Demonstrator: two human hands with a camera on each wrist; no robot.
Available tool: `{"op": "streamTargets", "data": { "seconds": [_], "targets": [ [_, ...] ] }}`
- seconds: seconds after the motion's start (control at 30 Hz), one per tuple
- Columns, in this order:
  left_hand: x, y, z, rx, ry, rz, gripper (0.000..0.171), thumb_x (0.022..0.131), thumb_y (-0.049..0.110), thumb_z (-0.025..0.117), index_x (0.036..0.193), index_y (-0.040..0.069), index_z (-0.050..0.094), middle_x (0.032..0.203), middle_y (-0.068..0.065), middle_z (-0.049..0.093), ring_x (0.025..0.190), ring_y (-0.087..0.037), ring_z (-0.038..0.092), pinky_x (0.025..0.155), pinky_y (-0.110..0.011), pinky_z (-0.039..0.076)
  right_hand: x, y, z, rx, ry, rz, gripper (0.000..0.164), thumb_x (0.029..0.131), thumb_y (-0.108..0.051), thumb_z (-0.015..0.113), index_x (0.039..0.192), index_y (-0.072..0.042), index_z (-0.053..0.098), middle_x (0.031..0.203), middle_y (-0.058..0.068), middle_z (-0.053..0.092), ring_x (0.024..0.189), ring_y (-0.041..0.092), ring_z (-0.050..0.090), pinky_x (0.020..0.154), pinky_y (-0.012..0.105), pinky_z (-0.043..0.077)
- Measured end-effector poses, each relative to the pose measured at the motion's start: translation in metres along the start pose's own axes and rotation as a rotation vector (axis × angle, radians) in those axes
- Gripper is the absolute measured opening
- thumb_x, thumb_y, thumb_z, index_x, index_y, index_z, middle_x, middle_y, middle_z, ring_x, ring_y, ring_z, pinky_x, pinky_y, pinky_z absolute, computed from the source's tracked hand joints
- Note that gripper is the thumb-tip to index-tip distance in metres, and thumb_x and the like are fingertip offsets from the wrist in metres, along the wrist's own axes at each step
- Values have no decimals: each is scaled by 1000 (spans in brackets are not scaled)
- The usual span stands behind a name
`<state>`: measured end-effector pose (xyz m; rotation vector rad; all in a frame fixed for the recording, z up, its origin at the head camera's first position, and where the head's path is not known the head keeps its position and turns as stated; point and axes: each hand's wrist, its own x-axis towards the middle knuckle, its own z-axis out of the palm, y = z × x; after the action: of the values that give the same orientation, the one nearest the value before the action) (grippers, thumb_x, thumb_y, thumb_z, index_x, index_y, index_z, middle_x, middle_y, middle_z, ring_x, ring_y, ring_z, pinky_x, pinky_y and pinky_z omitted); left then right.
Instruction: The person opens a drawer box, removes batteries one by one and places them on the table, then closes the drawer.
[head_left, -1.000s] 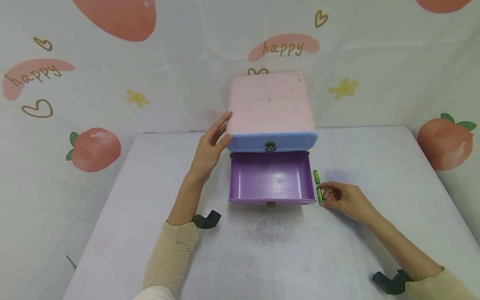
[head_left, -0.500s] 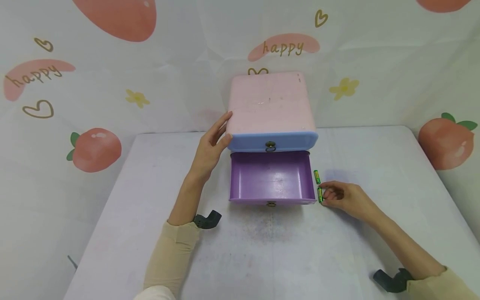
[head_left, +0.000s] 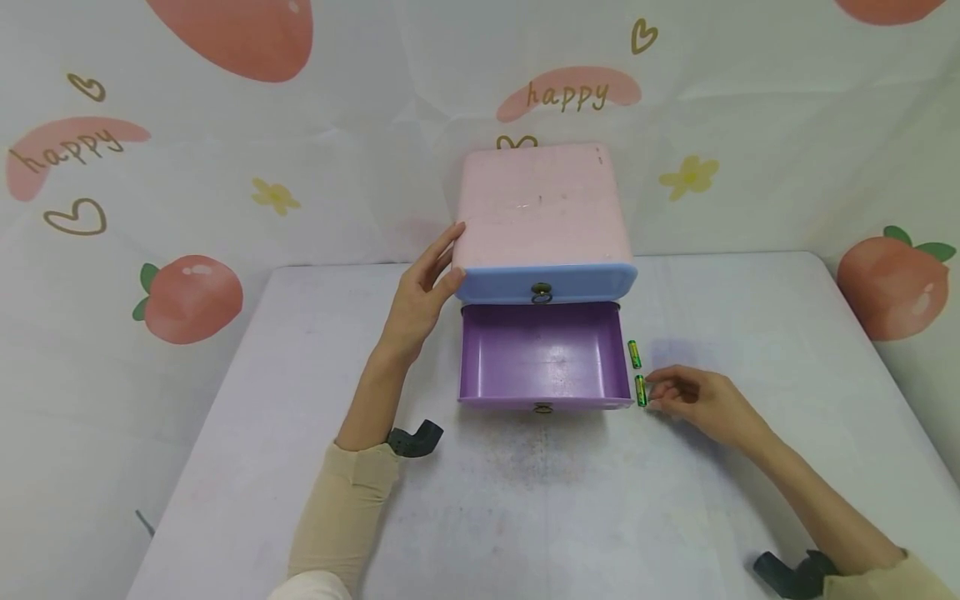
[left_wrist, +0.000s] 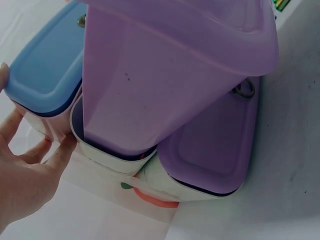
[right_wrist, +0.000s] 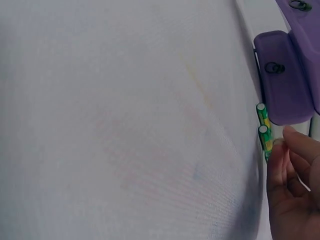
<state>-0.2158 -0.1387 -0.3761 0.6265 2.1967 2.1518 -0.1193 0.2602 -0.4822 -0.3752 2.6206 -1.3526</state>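
A small drawer cabinet (head_left: 543,204) with a pink top stands at the back of the table. Its blue top drawer (head_left: 495,286) is closed, while a purple drawer (head_left: 543,354) below is pulled out with nothing in it. My left hand (head_left: 416,300) rests its extended fingers against the cabinet's left side. To the right of the pulled-out drawer lie two green batteries, a farther one (head_left: 634,354) and a nearer one (head_left: 641,391), roughly in line. Just right of the nearer battery is my right hand (head_left: 705,404), thumb and fingers apart and loosely bent, holding nothing.
Beneath the pulled-out drawer, a closed purple bottom drawer (left_wrist: 210,137) shows in the left wrist view. A white table (head_left: 465,508) carries everything. Behind it hangs a printed white cloth (head_left: 360,108). Dark curved camera mounts (head_left: 416,439) sit at both wrists.
My right hand has let go of the nearer battery and drawn slightly to the right. Both batteries stay beside the drawer. The left hand has not moved.
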Motion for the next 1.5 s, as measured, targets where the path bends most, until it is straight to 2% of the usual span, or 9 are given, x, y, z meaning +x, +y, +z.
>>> {"op": "streamTargets", "data": {
  "seconds": [0.3,0.5,0.63,0.83,1.03,1.27,1.5],
  "targets": [
    [-1,-1,0,-9,-2,-4,54,100,17,59,152,20,43,158,7,34,144,-20,33,116,-43,30,-11,-8,4,125,29,-97,21,88,1,72,109,2,69,94,10,73,80,12,68,68,19,55],
    [1,-2,0,-18,-2,-6,54,100,16,59,152,20,43,159,6,34,145,-20,32,117,-44,29,-15,-14,7,192,20,-108,21,88,2,72,109,5,70,96,13,74,82,10,70,71,18,55],
    [2,-2,-1,-20,-10,-4,54,101,17,59,152,21,43,159,6,34,145,-20,32,117,-44,29,-18,-17,8,246,-11,-101,21,90,1,70,110,5,70,100,16,73,85,13,72,73,21,57],
    [1,-2,-2,-18,-9,-1,54,101,18,59,152,21,43,158,7,34,144,-19,33,117,-44,30,-22,-23,13,347,-97,-155,21,92,5,66,112,6,69,104,24,71,89,23,72,76,27,58],
    [1,-2,-2,-21,-8,7,55,100,23,61,152,21,43,158,7,35,144,-19,33,117,-43,30,-24,-30,16,361,-133,-191,22,92,5,65,113,0,71,104,21,72,87,24,72,75,27,58],
    [1,-1,-1,-25,-5,6,56,99,25,63,152,21,44,158,6,35,144,-19,33,117,-43,30,-26,-39,25,456,-187,-237,27,93,9,61,119,6,67,110,17,72,92,27,72,77,32,59],
    [1,0,-1,-30,-2,8,58,98,30,65,151,20,44,158,6,35,144,-19,34,116,-43,30,-27,-47,37,498,-180,-250,29,92,11,61,120,7,66,114,25,68,97,31,71,80,35,59]
  ]
}}
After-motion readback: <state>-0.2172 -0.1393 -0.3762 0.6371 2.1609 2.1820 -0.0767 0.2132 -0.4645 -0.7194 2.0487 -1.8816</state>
